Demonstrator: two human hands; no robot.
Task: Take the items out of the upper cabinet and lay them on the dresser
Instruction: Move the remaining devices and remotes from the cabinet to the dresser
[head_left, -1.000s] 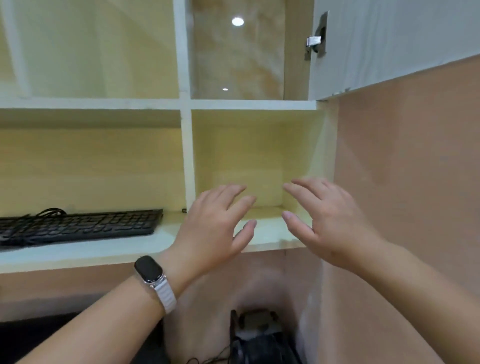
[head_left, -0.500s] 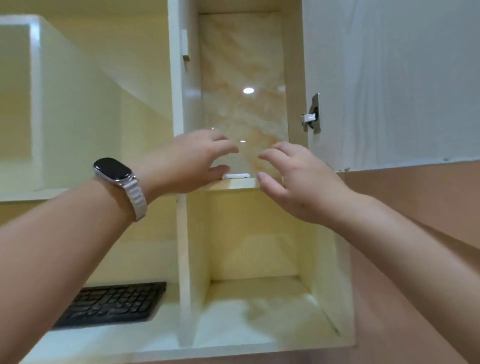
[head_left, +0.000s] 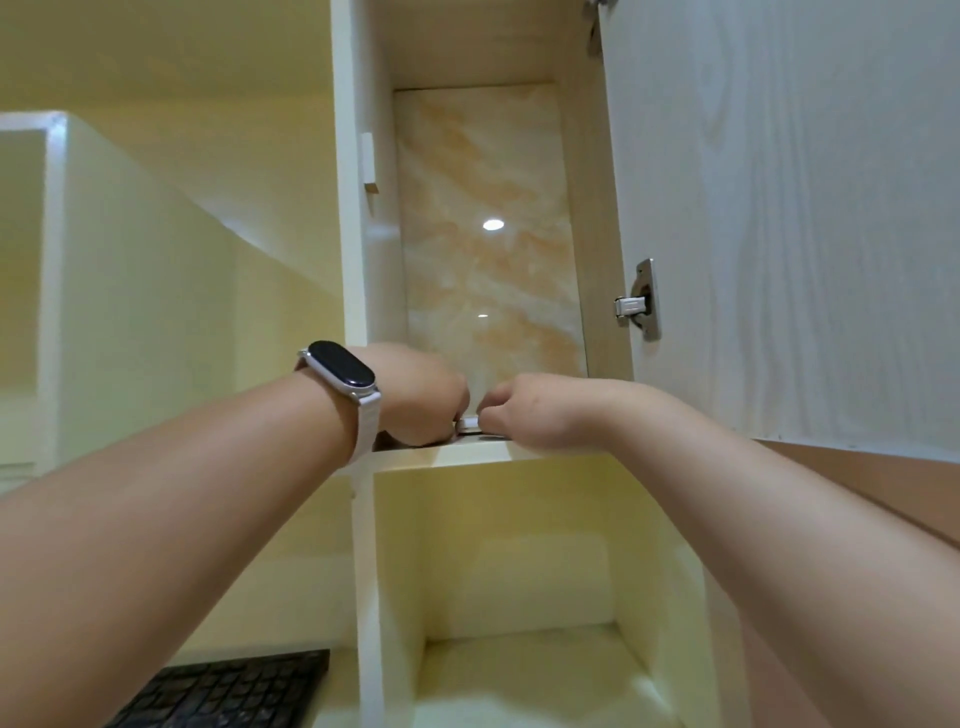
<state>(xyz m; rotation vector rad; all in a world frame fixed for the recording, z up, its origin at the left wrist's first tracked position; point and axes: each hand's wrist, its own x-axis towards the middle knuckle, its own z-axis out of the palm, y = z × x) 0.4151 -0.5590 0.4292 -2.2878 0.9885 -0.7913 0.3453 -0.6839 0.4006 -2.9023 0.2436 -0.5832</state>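
Note:
The upper cabinet (head_left: 488, 270) is a narrow open compartment with a glossy marbled back panel. On its shelf edge (head_left: 467, 456) lies a small flat white item (head_left: 469, 425), mostly hidden between my hands. My left hand (head_left: 421, 395), with a dark smartwatch on a white band at the wrist, rests on the shelf with its fingers curled onto the item's left end. My right hand (head_left: 524, 415) is curled onto its right end. How firmly either hand holds the item is hidden. The dresser is out of view.
The open white cabinet door (head_left: 779, 218) with a metal hinge (head_left: 636, 306) hangs close on the right. A lower cubby (head_left: 519, 597) sits under the shelf. A black keyboard (head_left: 228, 691) lies on the lower left shelf. A white divider post (head_left: 363, 571) stands between the sections.
Both hands have gone from open-fingered below the shelf up into the cabinet. They have closed onto the white item on its shelf. My view has tilted upward.

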